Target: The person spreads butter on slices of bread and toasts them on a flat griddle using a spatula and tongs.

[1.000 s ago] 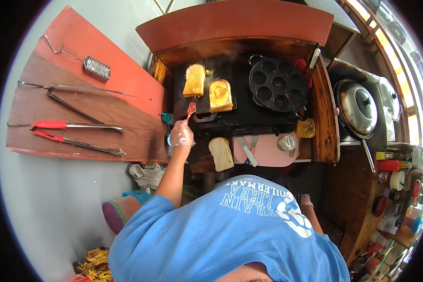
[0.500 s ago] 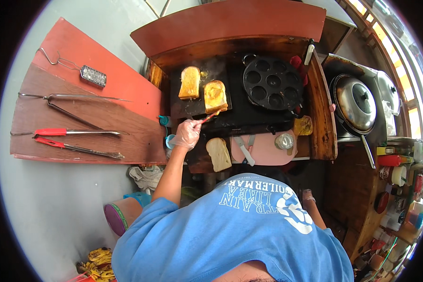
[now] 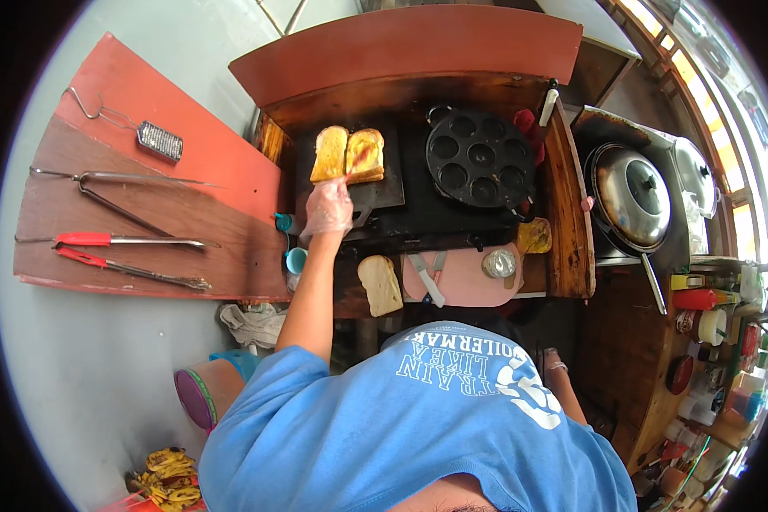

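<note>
My left hand (image 3: 328,207), in a clear plastic glove, is closed around a slim red tool (image 3: 358,162) at the near edge of a dark griddle plate (image 3: 391,187). Motion blurs the tool's tip over the right of two browned, yellow-topped bread slices (image 3: 372,143). The left slice (image 3: 328,154) lies right against it, level with it. Down by my right side, beyond the blue shirt, my right hand (image 3: 555,358) is partly visible, also gloved. Its fingers are too small to make out, and it is away from the food.
A black round-hollowed pan (image 3: 482,154) stands right of the griddle. Nearer lie a pale bread slice (image 3: 380,286) and a pink board (image 3: 474,288) with a white-handled knife (image 3: 429,286). Tongs (image 3: 128,241) and a grater (image 3: 160,142) rest on the left shelf. A lidded wok (image 3: 631,194) stands at right.
The right slice has slid left and away from me, up against the other slice. My left hand has moved left and farther in. The whole view has shifted slightly.
</note>
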`<action>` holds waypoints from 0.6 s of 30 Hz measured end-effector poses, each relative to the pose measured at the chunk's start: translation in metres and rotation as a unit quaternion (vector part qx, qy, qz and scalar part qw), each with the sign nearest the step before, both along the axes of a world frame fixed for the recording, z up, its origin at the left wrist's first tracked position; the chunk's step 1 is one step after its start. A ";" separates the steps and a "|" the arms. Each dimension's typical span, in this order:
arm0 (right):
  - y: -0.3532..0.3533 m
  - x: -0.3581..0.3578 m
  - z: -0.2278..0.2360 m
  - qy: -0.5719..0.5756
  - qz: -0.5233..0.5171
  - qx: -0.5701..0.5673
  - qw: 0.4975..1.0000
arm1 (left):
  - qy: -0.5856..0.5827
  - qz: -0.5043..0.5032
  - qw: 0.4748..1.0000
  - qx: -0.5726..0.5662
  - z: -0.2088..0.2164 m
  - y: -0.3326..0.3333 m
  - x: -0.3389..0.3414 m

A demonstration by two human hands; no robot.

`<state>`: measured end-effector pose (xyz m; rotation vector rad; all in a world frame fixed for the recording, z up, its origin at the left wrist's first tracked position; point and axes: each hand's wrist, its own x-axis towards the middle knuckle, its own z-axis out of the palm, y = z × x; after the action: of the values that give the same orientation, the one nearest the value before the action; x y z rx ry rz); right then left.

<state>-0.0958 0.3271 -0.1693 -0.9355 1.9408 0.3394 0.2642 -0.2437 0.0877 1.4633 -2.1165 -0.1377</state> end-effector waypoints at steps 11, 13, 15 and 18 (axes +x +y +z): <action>-0.114 -0.038 0.234 -0.035 0.022 0.115 0.993 | 0.011 0.086 0.996 -0.006 -0.035 0.049 0.004; -0.124 -0.038 0.256 -0.008 0.111 0.082 0.990 | 0.079 0.100 0.992 -0.009 -0.030 0.029 -0.007; -0.136 -0.044 0.253 -0.036 0.160 0.017 0.986 | 0.034 0.113 0.993 0.018 -0.038 0.022 -0.022; -0.163 -0.039 0.283 0.007 0.415 -0.085 0.906 | -0.025 0.059 0.993 0.102 -0.048 0.038 -0.044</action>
<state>-0.1348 0.1640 0.1140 -1.8651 1.5006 0.6626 0.2206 -0.2054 0.0401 1.7229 -2.0994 -0.2833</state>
